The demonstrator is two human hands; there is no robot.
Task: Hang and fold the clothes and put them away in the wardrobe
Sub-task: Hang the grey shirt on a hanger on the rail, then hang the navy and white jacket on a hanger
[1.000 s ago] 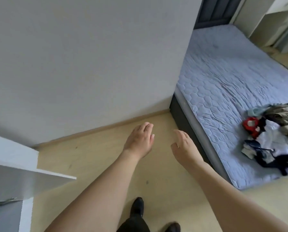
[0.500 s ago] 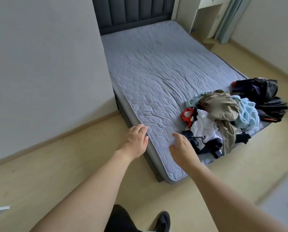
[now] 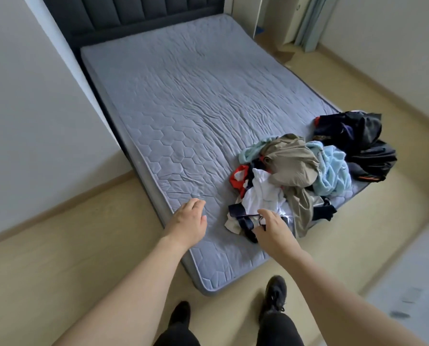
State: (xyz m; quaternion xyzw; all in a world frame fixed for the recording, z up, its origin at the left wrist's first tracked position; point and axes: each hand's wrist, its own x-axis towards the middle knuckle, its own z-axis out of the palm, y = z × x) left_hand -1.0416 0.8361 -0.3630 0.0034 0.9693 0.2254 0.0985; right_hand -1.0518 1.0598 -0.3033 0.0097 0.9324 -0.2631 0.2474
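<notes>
A quilted matt grey mattress (image 3: 188, 116) is bearing crumpled cloth garments (image 3: 295, 176); a padded dark fabric headboard (image 3: 133, 13) is backing it, above smooth pale flooring (image 3: 58, 245).

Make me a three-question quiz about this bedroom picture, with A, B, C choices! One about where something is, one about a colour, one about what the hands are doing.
1. Where is the clothes pile?
A. on the floor
B. at the mattress's foot end
C. by the headboard

2. What colour is the fluffy garment in the pile?
A. light blue
B. yellow
C. pink

3. What do the hands hold?
A. a hanger
B. a shirt each
C. nothing

Answers:
B, the pile lies at the end nearest the person.
A, it is pale blue.
C, the left hand and right hand reach out with loose fingers gripping nothing.
</notes>
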